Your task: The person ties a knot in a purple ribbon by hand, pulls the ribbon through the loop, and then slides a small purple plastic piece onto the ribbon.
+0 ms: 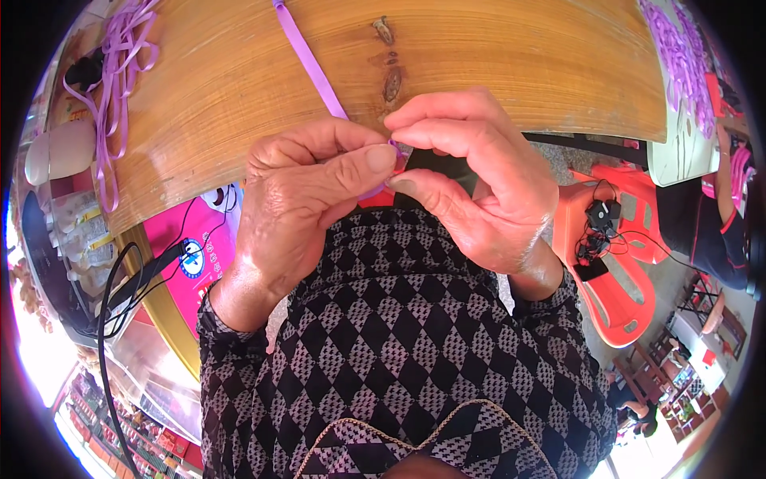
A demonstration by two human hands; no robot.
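A purple ribbon (307, 60) runs from the far edge of the wooden table (511, 64) down to my hands. My left hand (299, 180) pinches its near end between thumb and bent forefinger. Right beside it, my right hand (487, 172) has its thumb and fingertips drawn in close to the same spot, where a small purple loop shows at the left fingertips. Whether the right fingers touch the ribbon is too small to make out. Below the fingers, a bit of red and purple shows, partly hidden by my hands.
Loose purple ribbons (124, 72) hang at the table's left end, next to a white rounded object (60, 152). More purple ribbons (682, 56) lie at the far right. An orange plastic stool (614, 295) with a black cable (594, 231) on it stands at right, near another person (702, 223).
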